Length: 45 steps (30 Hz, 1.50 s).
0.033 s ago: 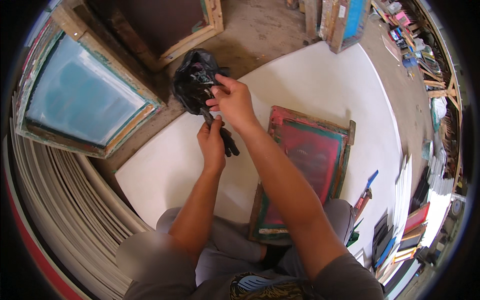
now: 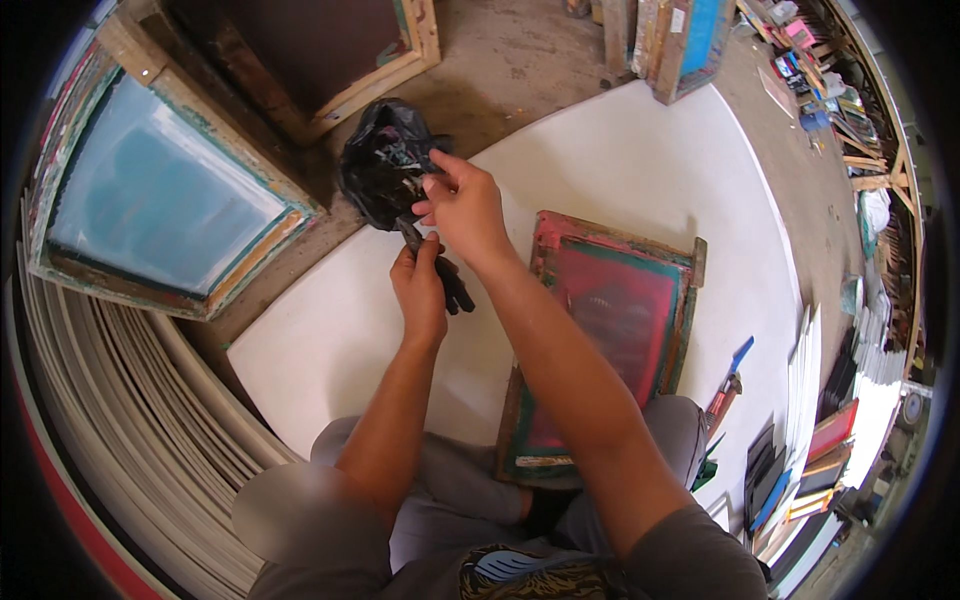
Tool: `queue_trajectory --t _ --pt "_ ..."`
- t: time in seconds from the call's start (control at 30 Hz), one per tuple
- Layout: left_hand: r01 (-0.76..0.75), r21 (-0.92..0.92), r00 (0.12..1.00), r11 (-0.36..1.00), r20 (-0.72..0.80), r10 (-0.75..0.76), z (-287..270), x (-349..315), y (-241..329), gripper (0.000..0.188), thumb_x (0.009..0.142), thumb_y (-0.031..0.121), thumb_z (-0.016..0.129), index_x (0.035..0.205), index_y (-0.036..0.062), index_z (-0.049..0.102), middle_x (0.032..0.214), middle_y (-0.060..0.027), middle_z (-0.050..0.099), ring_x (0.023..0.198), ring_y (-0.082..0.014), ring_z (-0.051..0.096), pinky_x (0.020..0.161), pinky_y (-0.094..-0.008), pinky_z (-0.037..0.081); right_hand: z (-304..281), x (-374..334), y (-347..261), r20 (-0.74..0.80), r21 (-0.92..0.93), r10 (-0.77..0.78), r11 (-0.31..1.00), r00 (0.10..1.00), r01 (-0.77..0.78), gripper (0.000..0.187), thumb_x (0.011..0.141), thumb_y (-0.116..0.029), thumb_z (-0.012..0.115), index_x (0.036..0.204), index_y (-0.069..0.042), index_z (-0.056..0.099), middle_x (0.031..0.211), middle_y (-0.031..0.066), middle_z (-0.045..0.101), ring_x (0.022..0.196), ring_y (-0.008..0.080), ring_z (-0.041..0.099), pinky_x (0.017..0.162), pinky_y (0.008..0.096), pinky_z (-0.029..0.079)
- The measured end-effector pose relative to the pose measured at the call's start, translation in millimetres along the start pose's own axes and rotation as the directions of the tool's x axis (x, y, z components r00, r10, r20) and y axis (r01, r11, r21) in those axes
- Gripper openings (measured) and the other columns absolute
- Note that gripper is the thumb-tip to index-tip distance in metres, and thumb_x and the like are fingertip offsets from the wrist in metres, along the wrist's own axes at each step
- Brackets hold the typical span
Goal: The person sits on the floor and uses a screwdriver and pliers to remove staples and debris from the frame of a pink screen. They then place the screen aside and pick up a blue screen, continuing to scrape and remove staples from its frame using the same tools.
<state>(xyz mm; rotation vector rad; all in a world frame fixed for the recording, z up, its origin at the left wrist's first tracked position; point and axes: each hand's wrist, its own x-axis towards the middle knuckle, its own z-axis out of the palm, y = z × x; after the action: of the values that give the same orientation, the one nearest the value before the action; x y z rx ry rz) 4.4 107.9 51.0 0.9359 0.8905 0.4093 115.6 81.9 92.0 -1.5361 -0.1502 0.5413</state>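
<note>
My left hand (image 2: 419,290) is closed around a dark hand tool that looks like pliers (image 2: 455,290), its two black handles sticking out past the palm. The tool's tip points up toward a black plastic bag (image 2: 365,165). Crumpled and gaping, the bag has small pale scraps inside it. Just above and right of my left hand, my right hand (image 2: 467,207) is at the bag's right edge with fingers curled in. What lies between those fingertips is too small to make out. A screen-printing frame (image 2: 610,300) with red mesh lies right of my forearms, partly hidden by the right one.
A white sheet (image 2: 320,340) spreads under the work. Wooden-framed screens (image 2: 165,190) lean at the far left, beside a stack of pale boards (image 2: 140,390). A red-handled tool (image 2: 722,402) lies by my right knee. Another screen frame (image 2: 685,50) stands at the far edge.
</note>
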Motion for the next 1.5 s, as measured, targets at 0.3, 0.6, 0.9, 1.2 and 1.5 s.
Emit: queue_trajectory --t 0.3,0.6,0.9,1.2,1.5 --pt "0.092 0.22 0.986 0.971 0.117 -0.12 11 -16 -23 0.031 0.101 0.032 0.068 0.09 0.0034 0.063 0.065 -0.0052 0.062 0.052 -0.0111 0.054 0.049 -0.0278 0.04 -128 -67 59 -0.434 -0.635 -0.286 0.77 0.855 -0.065 0.024 0.093 -0.019 0.076 0.102 0.003 0.074 0.085 0.0159 0.074 0.078 0.0237 0.073 0.074 0.0352 0.057" --pt "0.113 0.335 0.971 0.935 0.163 -0.176 10 -17 -36 0.034 0.1 0.034 0.068 0.094 0.0011 0.062 0.067 -0.0074 0.062 0.051 -0.016 0.058 0.05 -0.0312 0.047 -138 -68 74 -0.486 -0.562 -0.133 0.805 0.864 -0.192 0.029 0.092 -0.024 0.077 0.097 0.005 0.073 0.082 0.0172 0.073 0.076 0.0287 0.071 0.073 0.0397 0.055" --pt "0.053 0.284 0.984 0.957 0.145 -0.098 11 -16 -19 0.034 0.1 0.034 0.069 0.094 0.0012 0.061 0.067 -0.0075 0.061 0.051 -0.0156 0.057 0.05 -0.0304 0.046 -133 -69 57 -0.424 -0.594 -0.26 0.803 0.867 -0.05 0.018 0.093 -0.015 0.074 0.097 0.002 0.073 0.081 0.0183 0.071 0.076 0.0313 0.072 0.073 0.0395 0.055" --pt "-0.053 0.123 0.999 0.991 0.018 0.051 -1 5 10 0.035 0.103 0.035 0.066 0.092 0.0013 0.065 0.067 -0.0051 0.063 0.052 -0.01 0.055 0.045 -0.0285 0.039 -20 -16 25 -0.037 -0.254 -0.251 0.939 0.967 0.233 0.013 0.095 -0.006 0.073 0.102 0.005 0.072 0.079 0.0072 0.07 0.067 0.0115 0.066 0.055 0.0273 0.055" --pt "-0.033 -0.055 0.997 0.998 0.07 0.037 7 -2 19 0.039 0.11 0.036 0.056 0.093 0.0022 0.065 0.075 -0.0026 0.064 0.059 -0.008 0.056 0.051 -0.0256 0.045 -9 -21 4 0.047 -0.543 -0.354 0.776 0.934 0.322 0.037 0.085 -0.006 0.077 0.119 0.004 0.068 0.106 0.0148 0.074 0.086 0.0223 0.072 0.078 0.0346 0.059"
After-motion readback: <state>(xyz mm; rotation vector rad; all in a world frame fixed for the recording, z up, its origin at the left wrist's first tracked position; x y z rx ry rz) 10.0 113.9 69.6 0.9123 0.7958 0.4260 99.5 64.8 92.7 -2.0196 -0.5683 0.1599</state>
